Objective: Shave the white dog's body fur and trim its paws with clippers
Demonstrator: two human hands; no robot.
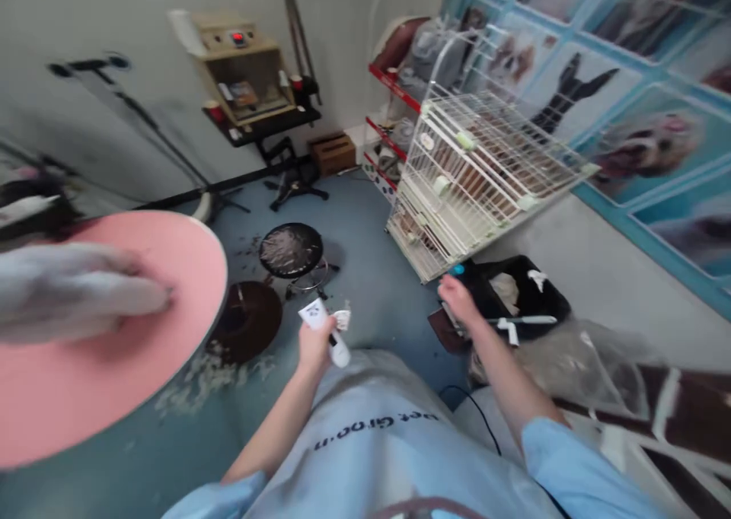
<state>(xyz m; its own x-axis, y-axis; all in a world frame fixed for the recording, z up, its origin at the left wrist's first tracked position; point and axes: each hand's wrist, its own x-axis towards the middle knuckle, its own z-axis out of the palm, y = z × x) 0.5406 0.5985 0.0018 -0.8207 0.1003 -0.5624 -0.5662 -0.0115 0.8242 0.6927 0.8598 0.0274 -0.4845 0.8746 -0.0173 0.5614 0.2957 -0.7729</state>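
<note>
Hands apart: left hand (313, 344) grips clipper (325, 327); right hand (457, 300) reaches black bin (548, 294) rim.

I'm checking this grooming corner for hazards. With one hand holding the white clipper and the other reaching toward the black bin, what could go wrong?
The animal lies on the pink table with neither hand on it, so it might slip off. The left hand has its grip on the clipper while the right hand reaches toward the black bin; the clipper could be dropped. Hair clippings litter the floor, possibly slippery.
</note>
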